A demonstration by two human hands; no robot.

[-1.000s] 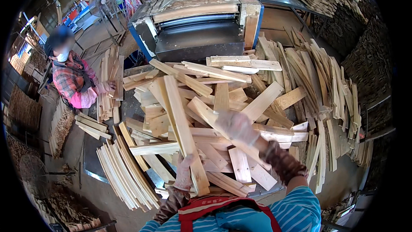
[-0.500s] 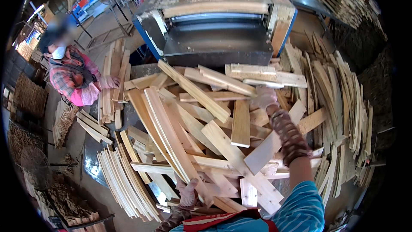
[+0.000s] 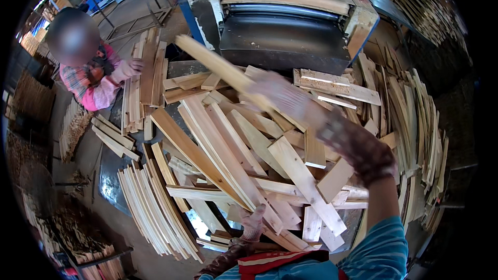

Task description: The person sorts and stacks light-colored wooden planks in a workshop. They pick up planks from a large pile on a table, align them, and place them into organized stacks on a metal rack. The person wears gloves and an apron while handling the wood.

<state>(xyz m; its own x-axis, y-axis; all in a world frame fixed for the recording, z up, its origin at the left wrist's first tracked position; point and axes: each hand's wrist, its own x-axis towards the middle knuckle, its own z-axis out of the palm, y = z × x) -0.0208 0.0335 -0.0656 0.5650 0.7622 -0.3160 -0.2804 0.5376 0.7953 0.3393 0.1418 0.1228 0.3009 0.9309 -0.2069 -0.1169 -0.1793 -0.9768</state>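
Beyond the heap we see a grey planing machine (image 3: 282, 31), a co-worker in a pink plaid shirt (image 3: 91, 80) sorting a stack of slats (image 3: 142, 85), and stacked slats (image 3: 155, 210) lower left.

A loose heap of wooden slats (image 3: 249, 145) lay across the middle of the scene, in front of a planing machine (image 3: 282, 31) at the far side. A slat (image 3: 218, 65) was raised above the heap's far part, in the right hand (image 3: 282, 98). The left hand (image 3: 252, 223) rested on the heap's near edge. A neat fan of slats (image 3: 150, 207) lay near left. Far left, a co-worker (image 3: 91, 72) stood beside a stacked bundle (image 3: 142, 85). More slats (image 3: 420, 129) piled up at the right.
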